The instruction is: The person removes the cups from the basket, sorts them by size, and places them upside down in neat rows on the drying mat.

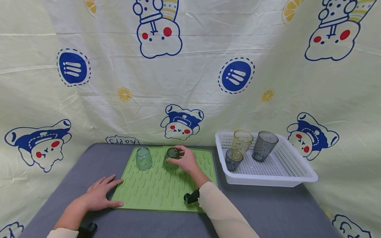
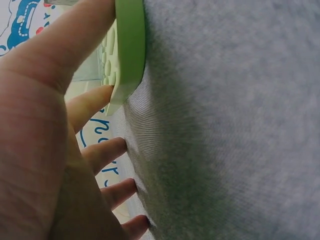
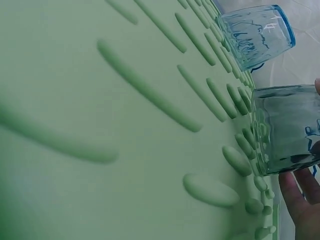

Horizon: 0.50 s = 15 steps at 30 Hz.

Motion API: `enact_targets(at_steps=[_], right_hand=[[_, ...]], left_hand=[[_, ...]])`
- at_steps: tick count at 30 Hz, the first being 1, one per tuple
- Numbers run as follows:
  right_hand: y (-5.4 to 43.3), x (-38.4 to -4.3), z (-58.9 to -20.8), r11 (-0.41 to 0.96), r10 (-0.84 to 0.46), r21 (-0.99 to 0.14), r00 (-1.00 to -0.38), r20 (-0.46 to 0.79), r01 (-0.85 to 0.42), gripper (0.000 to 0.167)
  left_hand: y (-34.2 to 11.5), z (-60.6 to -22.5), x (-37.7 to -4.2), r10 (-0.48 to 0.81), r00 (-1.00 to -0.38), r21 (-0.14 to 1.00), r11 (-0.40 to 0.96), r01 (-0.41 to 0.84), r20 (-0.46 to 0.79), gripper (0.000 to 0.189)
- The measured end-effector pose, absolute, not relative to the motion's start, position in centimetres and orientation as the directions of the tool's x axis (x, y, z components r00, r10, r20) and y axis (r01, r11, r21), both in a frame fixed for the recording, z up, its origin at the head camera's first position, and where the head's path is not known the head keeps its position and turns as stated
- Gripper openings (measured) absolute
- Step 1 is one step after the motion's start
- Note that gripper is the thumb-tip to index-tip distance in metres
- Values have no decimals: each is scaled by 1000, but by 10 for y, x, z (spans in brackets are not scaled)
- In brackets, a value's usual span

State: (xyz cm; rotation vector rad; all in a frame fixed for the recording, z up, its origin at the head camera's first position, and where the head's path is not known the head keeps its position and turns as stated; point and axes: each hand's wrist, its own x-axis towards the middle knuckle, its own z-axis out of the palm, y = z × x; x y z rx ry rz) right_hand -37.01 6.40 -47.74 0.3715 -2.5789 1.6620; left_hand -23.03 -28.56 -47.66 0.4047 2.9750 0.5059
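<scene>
My right hand [image 1: 186, 161] grips a dark grey glass [image 1: 171, 159] near its top, thumb on one side and fingers on the other. That glass stands on the back part of a green ridged mat [image 1: 154, 195]; in the right wrist view its lower end is right at the ridges. To its left on the mat stands a light blue glass [image 1: 144, 159]. My left hand [image 1: 99, 195] is spread at the mat's left front corner. Its thumb and index finger touch the mat's edge, and the other fingertips [image 2: 120, 145] rest on the grey cloth.
A white perforated basket [image 1: 268, 180] stands right of the mat. In it are a tall yellowish glass [image 1: 241, 140], a tall grey glass [image 1: 264, 147] and a short grey glass [image 1: 233, 160]. A printed curtain [image 1: 193, 82] hangs behind the grey-covered table [image 1: 262, 208].
</scene>
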Motion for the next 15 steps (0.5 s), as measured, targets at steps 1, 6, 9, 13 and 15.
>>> enact_targets(at_steps=[1,6,9,13,15], right_hand=[[64,-370,-478,389,-176,-893,-970,170,-227,63],[62,-369,-480,377,-178,-900,-971,162,-219,63],[60,-367,-480,372,-175,-902,-971,164,-219,62],[58,-366,-480,369,-170,-903,-971,167,-220,60],[58,-366,-480,364,-171,-905,-971,167,-220,59]], left_hand=[[-286,-477,-230,274,-960,336,910,243,-49,92],[-285,-477,-230,275,-961,331,910,248,-37,92],[-285,-477,-230,279,-960,328,910,254,-31,92],[-285,-477,-230,285,-958,331,908,257,-38,93],[-285,-477,-231,286,-957,333,908,255,-45,93]])
